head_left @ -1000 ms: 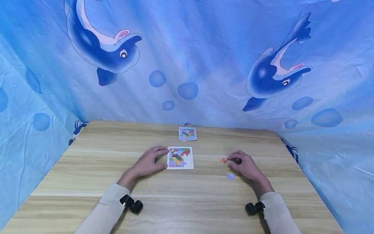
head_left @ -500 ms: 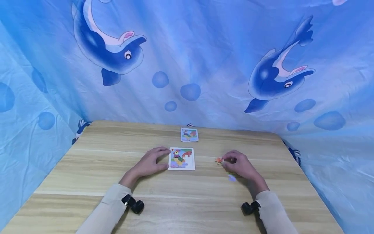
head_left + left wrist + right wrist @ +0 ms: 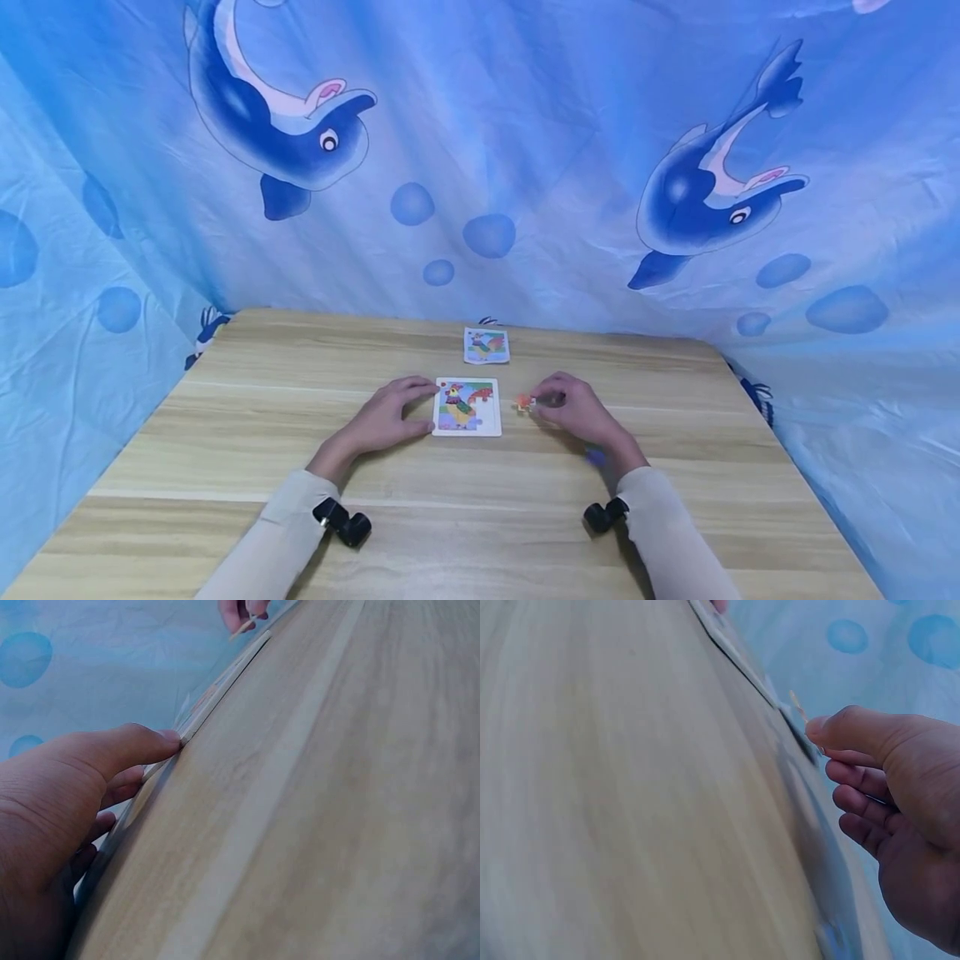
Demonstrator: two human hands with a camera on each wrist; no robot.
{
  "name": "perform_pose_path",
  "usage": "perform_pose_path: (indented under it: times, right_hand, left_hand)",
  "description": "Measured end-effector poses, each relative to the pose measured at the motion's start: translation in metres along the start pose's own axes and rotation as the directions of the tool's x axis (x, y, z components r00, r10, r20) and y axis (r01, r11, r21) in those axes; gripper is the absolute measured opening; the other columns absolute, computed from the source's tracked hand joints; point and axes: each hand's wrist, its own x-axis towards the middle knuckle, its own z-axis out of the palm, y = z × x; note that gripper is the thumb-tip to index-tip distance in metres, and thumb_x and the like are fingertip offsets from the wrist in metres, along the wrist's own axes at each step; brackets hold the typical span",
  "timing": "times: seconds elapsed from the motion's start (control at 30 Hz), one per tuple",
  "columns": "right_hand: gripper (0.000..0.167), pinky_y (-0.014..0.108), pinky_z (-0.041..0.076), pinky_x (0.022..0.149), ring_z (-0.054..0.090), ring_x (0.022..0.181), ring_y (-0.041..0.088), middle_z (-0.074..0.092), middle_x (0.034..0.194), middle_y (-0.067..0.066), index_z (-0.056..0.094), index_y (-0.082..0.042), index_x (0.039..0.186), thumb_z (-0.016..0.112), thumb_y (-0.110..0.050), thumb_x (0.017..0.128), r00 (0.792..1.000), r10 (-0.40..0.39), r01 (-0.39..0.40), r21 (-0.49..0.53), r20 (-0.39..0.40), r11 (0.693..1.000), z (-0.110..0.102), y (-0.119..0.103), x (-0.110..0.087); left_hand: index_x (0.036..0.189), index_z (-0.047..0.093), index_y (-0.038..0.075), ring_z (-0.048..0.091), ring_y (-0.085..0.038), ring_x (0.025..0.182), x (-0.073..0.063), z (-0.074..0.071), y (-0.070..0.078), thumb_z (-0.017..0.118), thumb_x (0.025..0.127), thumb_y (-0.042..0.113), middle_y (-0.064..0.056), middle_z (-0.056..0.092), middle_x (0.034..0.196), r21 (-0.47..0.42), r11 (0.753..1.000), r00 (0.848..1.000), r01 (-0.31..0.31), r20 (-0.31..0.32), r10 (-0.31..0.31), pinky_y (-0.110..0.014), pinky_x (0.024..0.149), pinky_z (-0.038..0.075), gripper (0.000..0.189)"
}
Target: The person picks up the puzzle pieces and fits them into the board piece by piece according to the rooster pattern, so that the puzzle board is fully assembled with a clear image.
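Observation:
A square jigsaw puzzle board (image 3: 492, 428) with a white border and a rooster picture lies on the table; part of its right side shows bare white. My left hand (image 3: 377, 417) holds the board's left edge, thumb near the front corner and index finger near the back one. In the left wrist view the thumb (image 3: 154, 742) touches the board's edge. Just right of the board, my right hand (image 3: 576, 408) pinches an orange puzzle piece (image 3: 522, 403) between thumb and fingers. In the right wrist view this puzzle piece (image 3: 798, 705) is tilted, held above the table.
Behind the board lies a small picture card (image 3: 486, 345) with the same rooster. A purple puzzle piece (image 3: 595, 457) sits beside my right wrist, partly hidden. The wooden table (image 3: 480, 533) ends at a blue dolphin-print curtain (image 3: 570, 167).
My right hand has moved left across the table with the orange puzzle piece, bringing it close to the board. The left hand has stayed at the board's left edge.

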Motion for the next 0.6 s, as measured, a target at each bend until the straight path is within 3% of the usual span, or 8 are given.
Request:
perform_pose_path:
  times: [0.27,0.6]
  right_hand:
    - [0.022,0.029,0.054,0.09,0.062,0.102,0.015,0.067,0.114,0.0,0.078,-0.017,0.112,0.079,-0.019,0.09,0.998,0.011,-0.015,0.061,0.062,0.998,0.02,-0.013,0.013]
    - [0.022,0.029,0.054,0.09,0.062,0.102,0.014,0.067,0.112,-0.002,0.078,-0.015,0.112,0.078,-0.017,0.09,0.997,-0.028,0.025,0.049,0.069,0.998,0.038,-0.029,0.024]
  left_hand:
    - [0.147,0.059,0.014,0.045,-0.042,0.145,0.0,-0.003,0.001,0.077,0.088,0.032,-0.014,0.051,0.155,-0.009,1.0,1.0,-0.011,0.0,0.011,-0.068,0.12,0.032,0.064]
    - [0.145,0.06,0.014,0.046,-0.042,0.144,0.0,-0.003,0.001,0.077,0.088,0.034,-0.013,0.053,0.154,-0.003,1.0,1.0,-0.018,-0.004,0.018,-0.068,0.118,0.034,0.063]
